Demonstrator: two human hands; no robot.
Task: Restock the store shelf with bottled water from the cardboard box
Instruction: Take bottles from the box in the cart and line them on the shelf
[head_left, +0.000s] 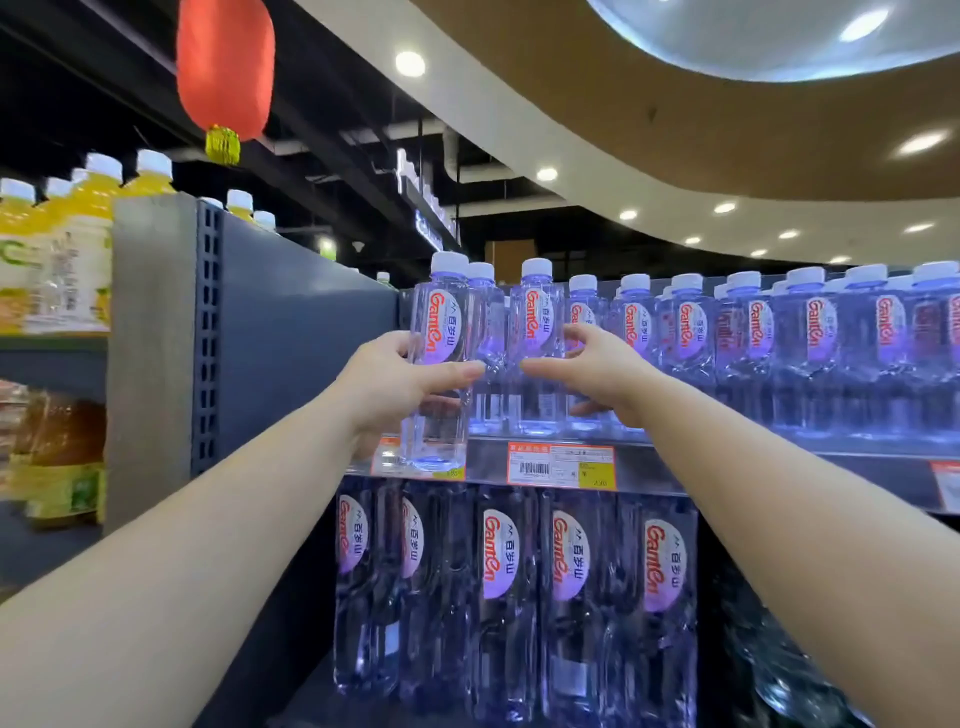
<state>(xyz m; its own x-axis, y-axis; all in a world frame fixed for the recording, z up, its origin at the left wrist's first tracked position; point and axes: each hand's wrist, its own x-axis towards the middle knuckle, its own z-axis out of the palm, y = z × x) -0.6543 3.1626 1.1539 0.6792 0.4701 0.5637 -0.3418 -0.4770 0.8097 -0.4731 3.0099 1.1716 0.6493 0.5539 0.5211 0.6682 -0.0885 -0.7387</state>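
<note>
Yellow juice bottles (78, 244) are standing on the neighbouring shelving at the far left, with amber bottles (57, 447) on the level below, and a red lantern (225, 67) is hanging above them. Next to these, a grey upright panel (156, 338) is closing off the end of the water shelf (779, 452). I am reaching both bare arms up toward that shelf. My left hand (395, 384) is grasping a clear water bottle (439, 364) around its middle, thumb lying across the front and fingers wrapped behind; the bottle is standing upright at the left end of the row, its base hanging in front of the shelf's price rail, so I cannot tell whether it is resting on the shelf. Just to the right, my right hand (597, 374) is curling loosely around a second bottle (535, 353) that is standing on the shelf, thumb pointing left across its front and fingers going behind; how firmly they are gripping I cannot tell. An orange price tag (561, 465) is sitting on the rail beneath it. Further right, a row of white-capped bottles (779, 353) is filling the shelf, and taller bottles (519, 597) are standing on the level below.
</note>
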